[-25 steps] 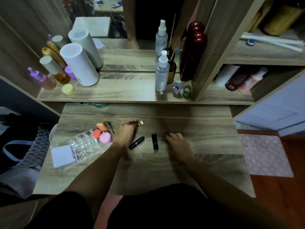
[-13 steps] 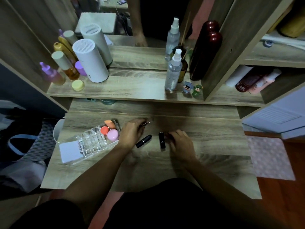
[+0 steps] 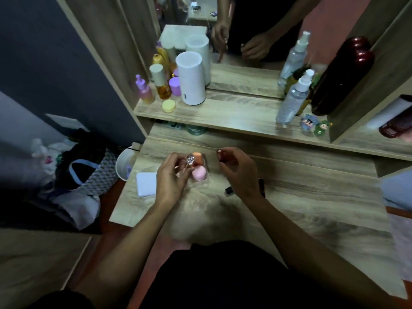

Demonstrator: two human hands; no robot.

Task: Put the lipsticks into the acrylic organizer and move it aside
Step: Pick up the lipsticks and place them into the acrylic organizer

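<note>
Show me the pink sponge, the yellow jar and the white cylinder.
pink sponge [image 3: 199, 173], head view, top face.
yellow jar [image 3: 168, 106], head view, lid.
white cylinder [image 3: 192, 85], head view, side wall.

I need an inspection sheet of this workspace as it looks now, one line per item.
Surface: wood-grain vanity desk, in dim light.
Job's things: clear acrylic organizer mostly hidden behind the left hand, with an orange sponge and a pink sponge in it; two black lipsticks lie on the desk, partly hidden by the right hand.
Clutter: white square pad; white cylinder, spray bottle and purple bottle on the shelf.
Grippers: left hand holds a crystal-topped lipstick; right hand pinches a small dark tube.
Cables: nothing seen.
Surroundings: mirror; bags on the floor at left.
</note>
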